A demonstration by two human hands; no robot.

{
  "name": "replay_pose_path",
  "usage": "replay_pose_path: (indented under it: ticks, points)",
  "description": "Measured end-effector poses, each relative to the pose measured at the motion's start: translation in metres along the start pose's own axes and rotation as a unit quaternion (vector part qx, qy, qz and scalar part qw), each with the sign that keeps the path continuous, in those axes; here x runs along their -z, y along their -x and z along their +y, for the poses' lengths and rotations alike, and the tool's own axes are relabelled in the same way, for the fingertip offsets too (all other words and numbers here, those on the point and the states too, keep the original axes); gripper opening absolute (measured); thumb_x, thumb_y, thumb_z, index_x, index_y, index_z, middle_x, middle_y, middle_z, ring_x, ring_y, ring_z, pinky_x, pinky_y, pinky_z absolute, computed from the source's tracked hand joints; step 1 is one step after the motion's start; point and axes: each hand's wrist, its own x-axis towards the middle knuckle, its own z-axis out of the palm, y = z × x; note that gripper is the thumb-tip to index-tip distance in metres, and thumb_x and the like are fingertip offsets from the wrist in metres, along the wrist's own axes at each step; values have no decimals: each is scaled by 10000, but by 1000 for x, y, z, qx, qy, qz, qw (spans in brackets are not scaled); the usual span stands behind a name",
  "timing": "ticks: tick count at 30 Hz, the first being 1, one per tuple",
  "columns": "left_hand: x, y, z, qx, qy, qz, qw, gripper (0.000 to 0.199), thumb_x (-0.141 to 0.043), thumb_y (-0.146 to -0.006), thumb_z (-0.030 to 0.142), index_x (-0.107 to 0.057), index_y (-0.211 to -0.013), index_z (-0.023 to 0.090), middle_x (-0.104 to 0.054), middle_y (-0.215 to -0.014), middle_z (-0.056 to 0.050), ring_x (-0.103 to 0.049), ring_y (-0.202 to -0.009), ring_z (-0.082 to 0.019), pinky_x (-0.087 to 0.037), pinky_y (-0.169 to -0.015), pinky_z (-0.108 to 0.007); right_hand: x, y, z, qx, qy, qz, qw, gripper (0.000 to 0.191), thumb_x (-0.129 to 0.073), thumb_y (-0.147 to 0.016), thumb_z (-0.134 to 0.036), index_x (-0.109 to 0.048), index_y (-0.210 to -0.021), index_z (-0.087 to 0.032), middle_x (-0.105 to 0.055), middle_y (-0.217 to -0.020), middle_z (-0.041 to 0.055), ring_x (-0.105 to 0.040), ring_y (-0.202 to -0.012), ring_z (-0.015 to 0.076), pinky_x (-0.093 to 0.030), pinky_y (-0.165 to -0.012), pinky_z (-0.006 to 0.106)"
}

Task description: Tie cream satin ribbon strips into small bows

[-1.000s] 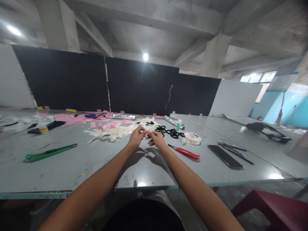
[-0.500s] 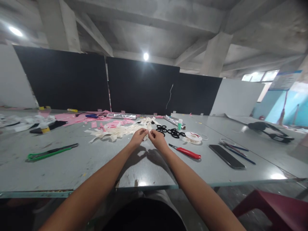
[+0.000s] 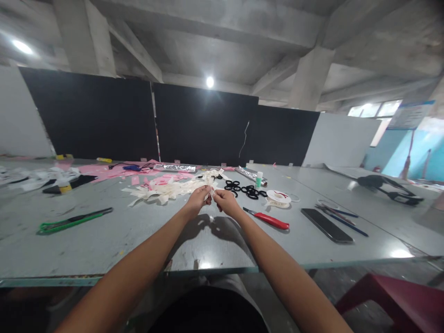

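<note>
At the middle of the table my left hand (image 3: 198, 200) and my right hand (image 3: 226, 201) meet fingertip to fingertip. Both are closed in a pinch on a small whitish strip (image 3: 212, 192), mostly hidden by the fingers; its material is too small to tell. Just behind them spreads a loose pile of cream strips (image 3: 165, 190). Black looped bands (image 3: 252, 190) lie to the right of my right hand. Nearer me on that side rests a red-handled cutter (image 3: 271, 220) with its blade pointing left.
A green cutter (image 3: 74, 220) lies at left. To the right are a ribbon spool (image 3: 278, 197), a glue stick (image 3: 259, 179), a phone (image 3: 326, 225) and slim tools (image 3: 343, 218). Pink sheets (image 3: 99, 172) and foil (image 3: 178, 168) lie at the back before black panels (image 3: 208, 125).
My hands have turned slightly at the fingertips, and the fingers below the pinch show more now. The whitish strip shows more clearly between them. The table things have not moved.
</note>
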Motion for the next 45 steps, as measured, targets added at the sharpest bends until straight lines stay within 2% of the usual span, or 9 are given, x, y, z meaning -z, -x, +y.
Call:
replay_pose_path:
  ticks: [7, 11, 19, 25, 29, 32, 35, 39, 45]
  points:
    - [-2, -1, -1, -58, -161, -6, 985, 347, -604, -720, 492, -435, -698, 189, -384, -533, 79, -369, -458, -66, -337, -456, -191, 5, 0, 6, 39, 1, 135, 990, 291, -446, -858, -432, -464, -682, -201, -429, -503, -67, -419, -472, 95, -319, -490, 202]
    - [-5, 1, -3, -49, -230, -36, 971, 316, -569, -738, 484, -441, -732, 195, -394, -565, 74, -379, -496, -83, -353, -456, -194, 6, -2, 9, 27, 29, 164, 986, 277, -483, -836, -406, -443, -650, -204, -418, -505, -61, -409, -474, 99, -315, -482, 210]
    - [-2, 2, -4, -159, -289, 81, 941, 289, -474, -839, 441, -437, -704, 188, -430, -578, 51, -433, -543, -96, -342, -509, -209, -7, -7, 10, 25, -71, 126, 989, 169, -569, -736, -349, -520, -705, -190, -509, -543, -42, -476, -488, 105, -371, -456, 212]
    - [-4, 1, -2, -72, -167, 67, 981, 320, -463, -821, 516, -377, -751, 216, -398, -510, 94, -387, -327, -74, -297, -348, -191, -7, -6, 3, 3, -182, 104, 978, 202, -595, -699, -330, -538, -832, -188, -527, -558, -61, -465, -403, 86, -399, -365, 202]
    - [-5, 0, -3, -14, -157, 41, 987, 363, -493, -789, 552, -435, -775, 195, -480, -594, 55, -457, -377, -76, -357, -364, -196, -4, -5, 1, 8, -170, 139, 976, 214, -592, -705, -332, -540, -854, -189, -514, -544, -73, -463, -383, 79, -390, -352, 191]
    - [-2, -3, -6, -40, -179, 31, 983, 354, -516, -775, 533, -464, -760, 183, -496, -613, 34, -491, -451, -92, -388, -416, -207, -3, -5, 0, -1, -150, 139, 979, 230, -589, -707, -340, -557, -871, -181, -515, -550, -71, -474, -383, 80, -387, -354, 189]
    - [0, -2, -6, -96, -223, 54, 969, 310, -480, -812, 492, -456, -746, 190, -466, -590, 43, -463, -492, -99, -359, -461, -209, -4, -4, 0, -20, -107, 138, 984, 239, -579, -718, -345, -596, -878, -168, -531, -564, -59, -485, -382, 76, -374, -362, 184]
    - [0, 4, 1, -161, -344, 89, 921, 272, -437, -863, 430, -433, -716, 201, -438, -569, 47, -431, -530, -116, -305, -513, -224, -3, -5, 2, -28, -69, 128, 989, 251, -569, -746, -381, -633, -834, -155, -511, -515, -56, -525, -390, 87, -369, -391, 182]
    - [0, 12, 7, -177, -391, 75, 900, 221, -423, -881, 406, -459, -774, 216, -507, -649, 32, -468, -553, -128, -296, -534, -228, -5, -5, 9, -81, -101, 89, 988, 336, -574, -745, -464, -525, -595, -167, -494, -466, -40, -499, -347, 96, -374, -349, 202]
